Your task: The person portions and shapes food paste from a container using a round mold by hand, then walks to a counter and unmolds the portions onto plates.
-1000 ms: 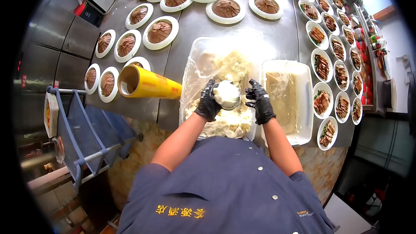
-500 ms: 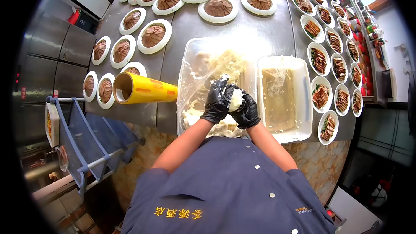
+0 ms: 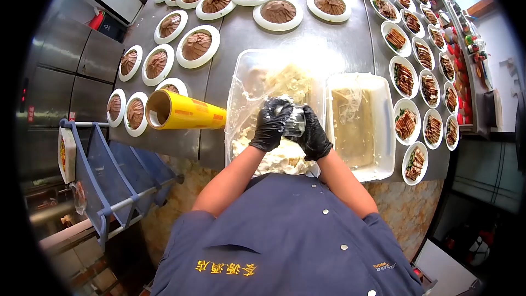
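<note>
Both my hands wear black gloves smeared with pale bits. Between them, over a clear plastic tub (image 3: 235,85), is a small clear cup (image 3: 295,121). My left hand (image 3: 272,123) closes around the cup's left side, its fingers near one end. On the other side my right hand (image 3: 314,135) grips it with curled fingers. Below and in front of the hands, a soft off-white mash (image 3: 279,160) fills the near part of the tub, and a yellower lump (image 3: 289,80) lies at the far side. Crumpled clear film hangs along the tub's left wall.
A second tub (image 3: 388,131) with residue stands at the right. Left of the mash tub lies a yellow film roll (image 3: 189,112). Plates of sliced meat (image 3: 197,46) cover the back left; bowls of meat strips (image 3: 405,123) line the right. A blue rack (image 3: 104,170) stands at lower left.
The white lump that showed between my hands is out of sight, and the clear cup's side now shows there. My hands have turned, the right one shifting slightly right.
</note>
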Motion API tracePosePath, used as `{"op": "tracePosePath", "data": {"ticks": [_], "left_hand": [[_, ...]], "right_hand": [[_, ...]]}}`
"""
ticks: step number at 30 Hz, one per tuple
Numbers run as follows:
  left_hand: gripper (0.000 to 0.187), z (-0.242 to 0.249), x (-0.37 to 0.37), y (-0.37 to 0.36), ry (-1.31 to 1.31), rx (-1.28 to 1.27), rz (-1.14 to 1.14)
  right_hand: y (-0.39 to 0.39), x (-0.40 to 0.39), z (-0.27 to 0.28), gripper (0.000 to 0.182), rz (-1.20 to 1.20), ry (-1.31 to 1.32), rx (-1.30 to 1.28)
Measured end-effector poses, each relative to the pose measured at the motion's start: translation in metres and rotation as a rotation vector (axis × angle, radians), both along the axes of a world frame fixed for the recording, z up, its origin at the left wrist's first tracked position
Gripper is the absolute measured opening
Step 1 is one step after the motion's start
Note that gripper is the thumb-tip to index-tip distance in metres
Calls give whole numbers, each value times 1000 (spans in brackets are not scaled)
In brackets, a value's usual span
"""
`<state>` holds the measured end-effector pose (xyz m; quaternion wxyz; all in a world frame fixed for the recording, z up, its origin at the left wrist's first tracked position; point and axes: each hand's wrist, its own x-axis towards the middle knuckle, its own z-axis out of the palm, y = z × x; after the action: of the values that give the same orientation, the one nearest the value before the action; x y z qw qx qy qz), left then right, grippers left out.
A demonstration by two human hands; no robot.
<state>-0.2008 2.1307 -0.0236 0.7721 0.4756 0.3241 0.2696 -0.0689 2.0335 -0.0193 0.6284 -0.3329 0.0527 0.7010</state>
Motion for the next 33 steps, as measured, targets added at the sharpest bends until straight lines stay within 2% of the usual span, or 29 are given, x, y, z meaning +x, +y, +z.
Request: {"op": "tracePosePath", "data": {"ticks": [1,2,4,5,6,7,8,9,11,12,13,14,16,17,18,20,21,22,23,24,25,28,29,31,32,33], "left_hand": [[44,-1,0,1,32,82,-34],[46,-1,1,3,64,165,-64],[43,11,5,-4,-48,56,-31],[38,21,13,-8,-90,-145,82],[36,18,10,-7,53,177,35],[34,10,6,-5,194,499,-15],[29,-8,8,-2,203,459,-42],[25,-26,10,1,212,419,-69],[19,-26,11,1,196,404,-35],[17,-27,11,-1,190,393,-19],[18,-21,15,3,188,125,27],[20,-13,15,3,253,241,47],[23,-2,15,3,382,475,84],[29,-14,9,9,498,1008,44],[30,-27,5,14,499,1022,50],[34,-28,6,23,500,1048,62],[27,-28,10,24,429,863,222],[27,-31,6,31,488,823,129],[26,-32,4,34,422,534,145],[24,-34,1,36,351,246,156],[23,-44,-7,39,343,378,129],[28,-83,-22,36,285,734,102],[32,-87,-18,29,245,828,134],[43,-82,-26,16,443,1156,10],[48,-90,-32,5,1011,1378,-396],[51,-96,-35,7,942,1258,-460]], "right_hand": [[-1,-3,12,45,46,55,82],[-2,-4,11,46,56,-66,154],[-1,-6,6,45,50,-233,235],[0,-8,3,43,30,-279,242],[0,-10,1,42,11,-324,247],[2,-15,2,38,-78,-206,194],[3,-18,3,35,-167,-89,141],[1,-19,-9,37,-212,-118,138],[-2,-22,-16,38,-162,-586,232],[-4,-22,-20,40,-148,-655,256],[-6,-23,-22,42,-135,-724,279],[-6,-23,-19,44,-125,-793,301],[-9,-25,-9,46,-212,-210,240],[-9,-24,-3,43,-174,-443,247],[-9,-22,2,41,-132,-675,251],[-12,-20,1,40,-75,-943,260],[-15,-18,-3,42,-63,-979,268],[-16,-14,13,44,-37,-1197,341],[-18,-11,30,47,-36,-1415,406],[-19,-7,25,48,2,-1415,366],[-22,-5,13,49,40,-1412,323],[-33,-2,-7,54,23,-1065,246],[-36,-3,-9,55,-12,-706,220],[-38,5,-17,59,-174,272,225],[-39,4,-18,60,-214,319,175],[-40,4,-18,60,-255,364,128]]}}
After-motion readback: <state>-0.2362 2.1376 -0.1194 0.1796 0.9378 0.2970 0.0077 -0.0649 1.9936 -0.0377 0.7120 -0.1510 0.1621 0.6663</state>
